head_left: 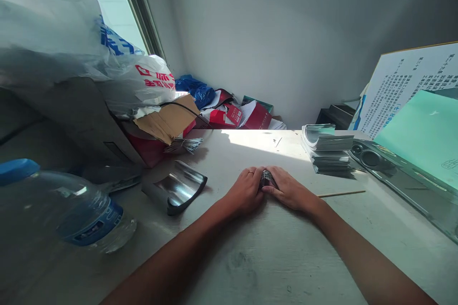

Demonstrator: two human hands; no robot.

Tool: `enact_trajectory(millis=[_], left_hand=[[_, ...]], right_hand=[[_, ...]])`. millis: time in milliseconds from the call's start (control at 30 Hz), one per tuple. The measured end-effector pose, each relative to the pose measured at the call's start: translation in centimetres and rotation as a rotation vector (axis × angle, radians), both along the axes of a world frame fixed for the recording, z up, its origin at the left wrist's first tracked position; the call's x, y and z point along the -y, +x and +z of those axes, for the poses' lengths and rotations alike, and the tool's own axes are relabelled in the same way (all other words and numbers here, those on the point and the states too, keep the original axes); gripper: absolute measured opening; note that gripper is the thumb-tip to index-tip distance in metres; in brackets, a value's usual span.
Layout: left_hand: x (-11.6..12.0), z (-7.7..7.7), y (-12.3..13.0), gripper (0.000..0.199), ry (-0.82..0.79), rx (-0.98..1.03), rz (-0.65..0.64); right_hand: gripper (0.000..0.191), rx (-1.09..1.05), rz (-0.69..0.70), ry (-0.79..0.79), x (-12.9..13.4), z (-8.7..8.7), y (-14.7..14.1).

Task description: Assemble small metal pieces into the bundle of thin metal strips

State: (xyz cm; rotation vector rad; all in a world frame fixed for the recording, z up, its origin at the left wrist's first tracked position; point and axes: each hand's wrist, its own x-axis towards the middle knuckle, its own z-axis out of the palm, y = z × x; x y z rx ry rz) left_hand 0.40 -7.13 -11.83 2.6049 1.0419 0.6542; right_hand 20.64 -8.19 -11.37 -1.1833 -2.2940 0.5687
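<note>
My left hand (245,191) and my right hand (288,191) meet on the pale tabletop (286,267), both pressing on a small stack of shiny printed sheets (268,179) held between them. Most of the stack is hidden by my fingers. To the left of my hands lies a curved silver-faced sheet (178,188) with a dark edge. Farther back, a loose bundle of thin shiny strips (183,145) rests near the table's edge. A stack of booklets (325,147) stands to the right of my right hand, out of reach of my fingers.
A thin wooden stick (339,194) lies right of my right hand. A large water bottle (60,209) with a blue cap stands at left, below a white plastic bag (138,81). Cardboard and red papers (225,115) are piled against the wall, and a printed sheet (404,90) leans at right.
</note>
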Motion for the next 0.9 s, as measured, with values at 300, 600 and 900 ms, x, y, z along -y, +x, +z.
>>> enact_trajectory(millis=[300,600,900], left_hand=[[0.1,0.0,-0.3,0.065,-0.021,0.084,0.041],[0.1,1.0,-0.4,0.042,-0.019,0.289,0.112],[0.4,1.3,-0.3,0.021,-0.057,0.464,0.192]], right_hand=[[0.074,0.059,0.029,0.014,-0.3,0.2,1.5],[0.057,0.014,-0.037,0.093,-0.6,0.7,2.6],[0.036,0.040,0.017,0.183,-0.4,1.5,1.7]])
